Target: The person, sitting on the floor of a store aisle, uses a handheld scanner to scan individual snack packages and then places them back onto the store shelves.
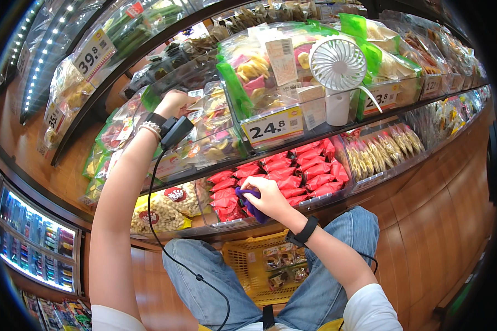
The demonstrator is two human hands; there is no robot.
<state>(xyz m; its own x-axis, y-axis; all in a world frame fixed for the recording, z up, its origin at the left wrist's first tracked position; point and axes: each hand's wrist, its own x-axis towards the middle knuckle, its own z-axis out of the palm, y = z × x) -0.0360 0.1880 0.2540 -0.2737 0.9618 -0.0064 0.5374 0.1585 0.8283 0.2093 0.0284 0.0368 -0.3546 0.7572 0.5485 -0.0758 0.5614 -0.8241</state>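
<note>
My left hand (174, 104) reaches over the clear front of the upper shelf, its fingers bent at a printed label (195, 99) among clear bags of dried fruit chips (215, 136). Whether the fingers grip the label or a bag is hard to tell. My right hand (265, 197) pinches a bunched purple cloth (252, 202) in front of the stacked red packets (290, 169) on the lower shelf. A white handheld fan (338, 78) stands upright at the upper shelf's front, right of a larger chip bag (252, 74) with green edges.
A yellow plastic basket (248, 265) holding several small packs stands between my knees. Bags of pale snacks (165, 211) lie at the lower left, and packed flat snacks (381, 153) at the lower right. The upper shelf's dark edge (281, 149) juts out above them. A black cable (199, 276) hangs from my left wrist.
</note>
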